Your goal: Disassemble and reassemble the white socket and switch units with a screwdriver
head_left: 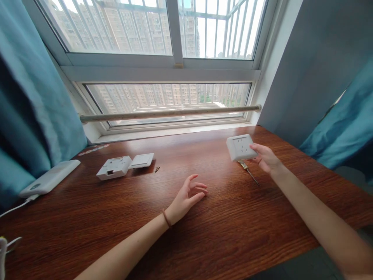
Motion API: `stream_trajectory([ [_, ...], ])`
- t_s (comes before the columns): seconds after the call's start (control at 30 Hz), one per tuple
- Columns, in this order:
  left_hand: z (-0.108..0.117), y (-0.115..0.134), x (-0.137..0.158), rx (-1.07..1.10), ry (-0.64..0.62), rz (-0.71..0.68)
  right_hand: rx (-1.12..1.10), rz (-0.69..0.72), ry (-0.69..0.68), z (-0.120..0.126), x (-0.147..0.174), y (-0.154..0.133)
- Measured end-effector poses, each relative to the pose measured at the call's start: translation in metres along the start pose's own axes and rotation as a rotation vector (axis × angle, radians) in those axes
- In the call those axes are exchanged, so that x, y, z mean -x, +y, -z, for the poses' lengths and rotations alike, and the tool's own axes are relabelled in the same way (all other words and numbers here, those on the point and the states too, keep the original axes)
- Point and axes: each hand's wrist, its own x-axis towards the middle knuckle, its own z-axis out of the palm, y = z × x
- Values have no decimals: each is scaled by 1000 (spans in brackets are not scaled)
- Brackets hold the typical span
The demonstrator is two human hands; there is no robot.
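Note:
My right hand (265,157) grips a white wall socket (241,147) by its right edge, thumb on the front, with the face and its slots turned toward me. Below the socket a screwdriver (248,171) lies on the table, its handle partly hidden. My left hand (190,193) is over the middle of the table, fingers loosely apart, holding nothing. To its upper left, two small screws (157,169) lie close together. Beside them are a white cover plate (142,160) and an open white mounting box (113,168), the plate leaning near the box's right side.
A white power bank-like device (51,179) with a white cable (17,206) sits at the left by the blue curtain (43,97). The brown wooden table (163,241) meets the window sill, where a metal rail (175,113) crosses. More white cord (4,252) shows at the lower left.

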Motion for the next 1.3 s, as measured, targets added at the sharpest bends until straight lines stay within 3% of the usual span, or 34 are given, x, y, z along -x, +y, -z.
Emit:
stream_trajectory([
  [0.2, 0, 0, -2, -37, 16, -2, 117, -65, 293, 93, -59, -10],
  [0.37, 0, 1, -2, -57, 27, 9, 214, -188, 343, 124, -74, 0],
  [0.57, -1, 3, -2, -62, 27, 20, 279, -242, 344, 130, -91, 6],
  [1.0, -1, 4, -2, -91, 24, 26, 292, -72, 449, 135, -106, 10],
  [1.3, 0, 2, -1, -110, 28, 18, 445, 16, 537, 125, -100, 18],
])
